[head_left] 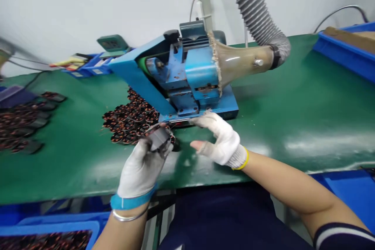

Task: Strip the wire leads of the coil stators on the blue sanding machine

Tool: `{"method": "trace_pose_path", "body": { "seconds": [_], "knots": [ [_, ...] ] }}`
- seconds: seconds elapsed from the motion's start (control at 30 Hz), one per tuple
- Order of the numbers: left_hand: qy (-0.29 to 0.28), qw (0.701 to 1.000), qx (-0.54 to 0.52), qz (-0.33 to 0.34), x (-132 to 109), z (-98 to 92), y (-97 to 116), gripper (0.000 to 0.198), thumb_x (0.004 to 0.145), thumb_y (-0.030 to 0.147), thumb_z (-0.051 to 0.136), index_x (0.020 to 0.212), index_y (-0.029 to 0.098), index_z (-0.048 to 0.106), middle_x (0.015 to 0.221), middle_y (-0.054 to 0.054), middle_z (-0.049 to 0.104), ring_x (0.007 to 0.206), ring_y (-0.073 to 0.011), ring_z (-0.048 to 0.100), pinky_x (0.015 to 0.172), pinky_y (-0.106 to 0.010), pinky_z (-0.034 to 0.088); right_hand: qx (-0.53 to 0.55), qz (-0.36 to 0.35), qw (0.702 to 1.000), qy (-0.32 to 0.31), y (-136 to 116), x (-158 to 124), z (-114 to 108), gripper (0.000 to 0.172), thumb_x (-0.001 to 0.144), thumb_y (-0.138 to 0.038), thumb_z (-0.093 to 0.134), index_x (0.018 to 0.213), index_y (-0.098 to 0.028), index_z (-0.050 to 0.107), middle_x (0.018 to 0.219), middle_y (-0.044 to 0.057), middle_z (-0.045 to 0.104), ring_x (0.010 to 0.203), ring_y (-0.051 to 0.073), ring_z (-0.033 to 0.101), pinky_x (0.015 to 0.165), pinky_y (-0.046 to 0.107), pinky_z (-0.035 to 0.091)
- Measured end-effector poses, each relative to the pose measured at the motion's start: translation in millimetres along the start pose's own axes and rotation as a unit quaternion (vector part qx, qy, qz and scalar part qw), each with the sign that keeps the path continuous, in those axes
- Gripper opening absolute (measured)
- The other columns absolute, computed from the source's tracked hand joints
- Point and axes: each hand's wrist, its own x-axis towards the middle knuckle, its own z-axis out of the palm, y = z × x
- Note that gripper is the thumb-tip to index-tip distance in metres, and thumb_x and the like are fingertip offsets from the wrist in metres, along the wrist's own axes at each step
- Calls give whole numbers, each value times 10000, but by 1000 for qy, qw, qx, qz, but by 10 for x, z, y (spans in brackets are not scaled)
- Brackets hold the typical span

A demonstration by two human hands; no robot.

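Note:
My left hand (143,164), in a white glove with a blue band at the wrist, grips a grey motor stator (158,138) in front of the machine. Thumb and fingers close round the stator's sides. To its right, my right hand (219,137) wears a white glove with a bare thumb tip and holds nothing; its fingers curve apart from the thumb. Just beyond both hands stands a blue belt grinding machine (202,69). A cluster of stators (129,119) with copper windings stands on the green table, left of the machine's base.
More stators (26,123) stand at the far left. A grey ribbed hose (252,4) joins the machine's right side. Blue bins (90,69) sit behind, and a blue tray (345,52) lies at the right. Below the table edge, a blue crate (58,226) holds stators.

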Motion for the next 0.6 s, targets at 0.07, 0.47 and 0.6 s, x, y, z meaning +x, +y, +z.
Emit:
{"method": "trace_pose_path", "body": {
  "seconds": [0.07,0.47,0.6],
  "knots": [
    [43,999,5,-3,-72,-275,-24,786,708,818,1096,1332,365,942,1414,-155,932,1372,-475,883,1168,-661,804,-1,16,999,36,-76,-8,-6,567,1089,-470,979,1598,-233,901,1355,161,936,1158,344,906,1070,529,807],
    [183,938,293,-6,-193,-1378,-364,686,705,627,1092,1266,269,926,1169,-87,944,1120,-383,913,1114,-552,798,-17,96,994,56,-269,-24,-47,354,1093,-416,959,1435,-324,954,1248,127,938,1048,370,918,948,571,826],
    [242,918,313,-11,377,-1993,-407,612,706,460,1143,1176,165,886,1014,-64,867,1032,-333,842,1120,-548,771,-41,116,990,61,-248,-33,-54,308,1096,-419,941,1393,-343,969,1218,129,939,1050,405,929,938,621,822]
  ]
}}
